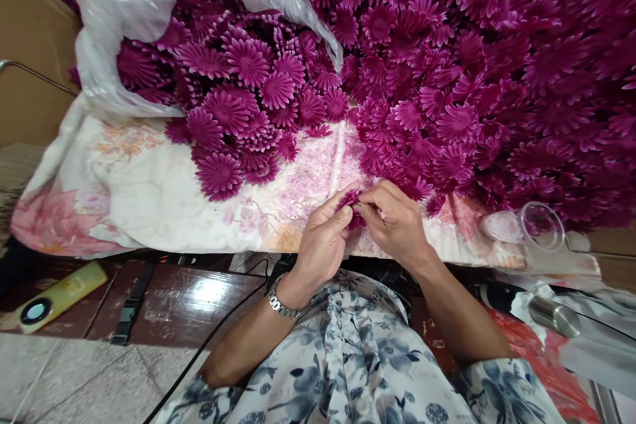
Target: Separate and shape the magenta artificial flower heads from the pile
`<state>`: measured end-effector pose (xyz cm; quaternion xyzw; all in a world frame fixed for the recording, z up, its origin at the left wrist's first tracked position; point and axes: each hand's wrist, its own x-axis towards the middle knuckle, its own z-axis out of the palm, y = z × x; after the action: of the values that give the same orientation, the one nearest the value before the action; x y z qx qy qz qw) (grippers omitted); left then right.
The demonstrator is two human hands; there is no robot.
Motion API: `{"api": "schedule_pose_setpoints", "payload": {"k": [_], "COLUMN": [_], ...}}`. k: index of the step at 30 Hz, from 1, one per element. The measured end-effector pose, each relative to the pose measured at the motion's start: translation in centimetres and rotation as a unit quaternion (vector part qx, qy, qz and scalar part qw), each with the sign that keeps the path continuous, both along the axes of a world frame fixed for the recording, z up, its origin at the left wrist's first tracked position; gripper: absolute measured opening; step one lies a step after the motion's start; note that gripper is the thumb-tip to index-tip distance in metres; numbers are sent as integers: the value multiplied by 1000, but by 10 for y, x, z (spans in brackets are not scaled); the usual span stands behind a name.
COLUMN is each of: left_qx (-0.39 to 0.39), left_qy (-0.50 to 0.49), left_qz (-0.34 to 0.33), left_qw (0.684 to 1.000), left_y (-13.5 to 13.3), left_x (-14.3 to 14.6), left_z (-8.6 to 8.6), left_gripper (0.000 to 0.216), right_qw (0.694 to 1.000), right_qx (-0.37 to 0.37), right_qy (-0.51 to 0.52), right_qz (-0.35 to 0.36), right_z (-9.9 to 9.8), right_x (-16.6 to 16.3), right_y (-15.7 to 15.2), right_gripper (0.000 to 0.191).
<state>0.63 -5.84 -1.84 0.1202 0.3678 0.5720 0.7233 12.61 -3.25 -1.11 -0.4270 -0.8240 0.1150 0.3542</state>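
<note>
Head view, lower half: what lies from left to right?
Yellow-green flat device → silver metal wristwatch → left hand → small magenta fabric flower → right hand → clear glass cup

Floral cloth [149, 199] w/ magenta flower heap [447, 79], plastic bag [149, 0], clear cup [541, 225].

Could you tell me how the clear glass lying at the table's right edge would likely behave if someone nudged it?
The glass lies on its side, so it would probably roll. It sits near the edge of the cloth, so it might drop. It looks breakable.
</note>
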Motion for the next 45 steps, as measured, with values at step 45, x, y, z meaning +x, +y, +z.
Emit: {"api": "schedule_pose_setpoints", "payload": {"k": [45], "left_qx": [29], "left_qy": [27], "left_qz": [-17], "left_qw": [999], "left_y": [11], "left_x": [5], "left_z": [4], "left_gripper": [28], "right_qw": [998], "right_qx": [58], "right_qy": [-37], "right_qz": [5], "right_z": [8], "right_x": [9], "right_y": [10], "right_gripper": [14]}}
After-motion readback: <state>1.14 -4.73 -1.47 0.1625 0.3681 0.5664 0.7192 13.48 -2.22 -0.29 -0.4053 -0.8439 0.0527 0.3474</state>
